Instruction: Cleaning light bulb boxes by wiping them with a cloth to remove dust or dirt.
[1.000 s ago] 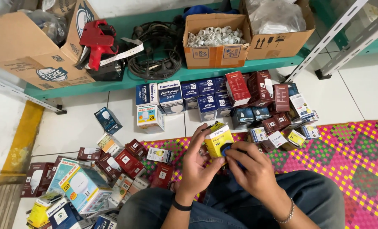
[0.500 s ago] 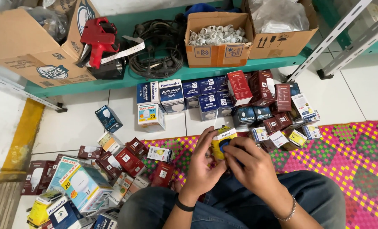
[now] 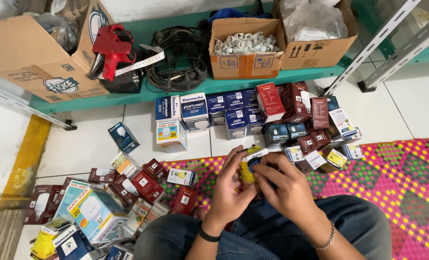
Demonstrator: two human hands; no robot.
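Head view. Left hand (image 3: pixel 231 192) curled around small yellow bulb box (image 3: pixel 249 166), fingers closed on its left side — box held upright above the lap. Right hand (image 3: pixel 284 190) wrapped over the box's right and lower part, fingers bent shut against it; blue patch of the box just visible between the two hands. Box top flap tilted up, pale.

Just beyond the hands, on the white tile: packed row of blue and dark red bulb boxes (image 3: pixel 253 113). Left of the hands: loose scatter of maroon boxes (image 3: pixel 142 185). Farther out, on the green shelf (image 3: pixel 128 96) — open cardboard box (image 3: pixel 246 60) filled with white clips (image 3: pixel 246 43); beside it a second carton (image 3: pixel 320 45) holding a clear plastic bag (image 3: pixel 313 19). Far left, large carton (image 3: pixel 36 58), contents unclear.
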